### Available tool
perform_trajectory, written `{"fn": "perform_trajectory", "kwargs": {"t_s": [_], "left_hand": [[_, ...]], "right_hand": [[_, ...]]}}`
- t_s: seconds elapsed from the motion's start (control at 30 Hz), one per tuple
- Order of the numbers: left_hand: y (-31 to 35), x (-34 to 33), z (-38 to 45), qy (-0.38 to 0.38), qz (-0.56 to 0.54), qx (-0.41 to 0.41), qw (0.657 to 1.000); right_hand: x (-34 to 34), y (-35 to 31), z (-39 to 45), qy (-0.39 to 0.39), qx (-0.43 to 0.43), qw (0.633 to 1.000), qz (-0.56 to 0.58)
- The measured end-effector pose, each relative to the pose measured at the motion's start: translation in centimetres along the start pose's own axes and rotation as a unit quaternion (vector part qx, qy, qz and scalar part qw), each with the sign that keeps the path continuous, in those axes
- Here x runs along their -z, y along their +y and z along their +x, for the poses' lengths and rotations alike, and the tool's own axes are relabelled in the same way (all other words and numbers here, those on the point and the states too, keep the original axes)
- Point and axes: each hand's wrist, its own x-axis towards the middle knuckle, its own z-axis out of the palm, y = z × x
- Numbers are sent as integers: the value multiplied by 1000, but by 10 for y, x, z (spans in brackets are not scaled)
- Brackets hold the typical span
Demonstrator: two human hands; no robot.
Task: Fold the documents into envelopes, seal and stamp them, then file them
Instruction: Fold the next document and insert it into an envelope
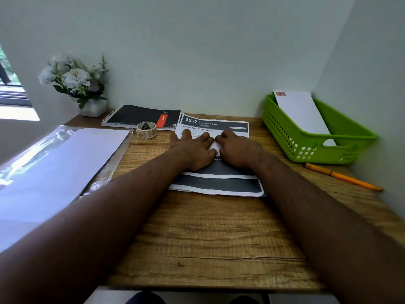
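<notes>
With the left hand (pixel 195 150) and right hand (pixel 235 149) pressed flat, gripping nothing, the document (pixel 215 172) fold is best creased outward toward 3 and 9 o'clock

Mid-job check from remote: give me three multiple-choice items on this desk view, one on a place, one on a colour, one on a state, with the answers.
1. Where does the stamped envelope sit?
A. in the basket
B. on the notebook
C. under the flowers

2. What colour is the basket?
A. blue
B. green
C. red

3. What are the left hand and right hand doing?
A. hanging off the desk
B. lifting the pencil
C. pressing flat on the document

Answers: 1 A, the envelope leans inside the basket at the right; 2 B, its slotted walls are bright green; 3 C, both hands lie side by side on the printed sheet.
</notes>
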Motion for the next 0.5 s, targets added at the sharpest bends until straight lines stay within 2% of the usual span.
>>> {"fn": "perform_trajectory", "kwargs": {"t_s": [0.17,0.3,0.37,0.5], "left_hand": [[3,0,2,-4,-9,17,1000],[6,-1,2,8,-10,20,1000],[8,-2,3,15,-5,20,1000],[12,0,4,14,-6,22,1000]], "right_hand": [[3,18,-8,15,-37,999,-25],[5,38,-23,42,-109,986,-118],[3,36,-29,93,-138,975,-148],[4,19,-23,213,-108,948,-210]]}}
